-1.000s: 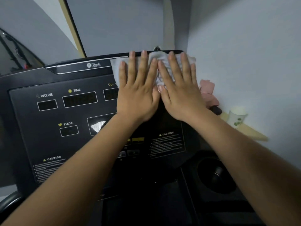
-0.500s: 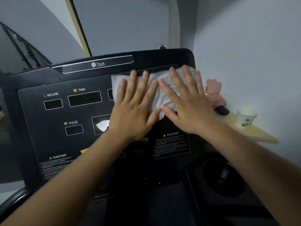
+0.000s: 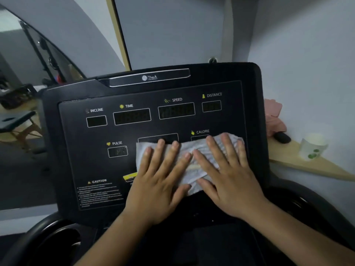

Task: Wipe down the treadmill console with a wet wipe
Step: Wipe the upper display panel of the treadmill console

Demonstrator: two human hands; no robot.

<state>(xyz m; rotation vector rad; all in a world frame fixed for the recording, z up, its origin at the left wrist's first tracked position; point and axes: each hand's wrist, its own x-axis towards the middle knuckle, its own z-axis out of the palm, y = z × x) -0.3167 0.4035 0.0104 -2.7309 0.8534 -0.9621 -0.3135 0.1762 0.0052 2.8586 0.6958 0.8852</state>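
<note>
The black treadmill console (image 3: 80, 150) fills the middle of the view, with its INCLINE, TIME, SPEED and DISTANCE windows uncovered. A white wet wipe (image 3: 192, 150) lies spread and crumpled on the lower right of the panel, below the CALORIE label. My left hand (image 3: 159, 181) presses flat on the wipe's left part, fingers spread. My right hand (image 3: 230, 179) presses flat on its right part, beside the left hand. The wipe hides the lower display windows and part of a yellow button.
A wooden shelf (image 3: 299, 164) on the right wall carries a white paper cup (image 3: 313, 146), a small black object (image 3: 282, 138) and a pink item (image 3: 273, 116). A cup holder (image 3: 57, 240) sits at the console's lower left. A folding table (image 3: 17, 118) stands far left.
Both hands have slid the wipe down the panel from the top edge to the lower right area. The SPEED and DISTANCE windows are now uncovered.
</note>
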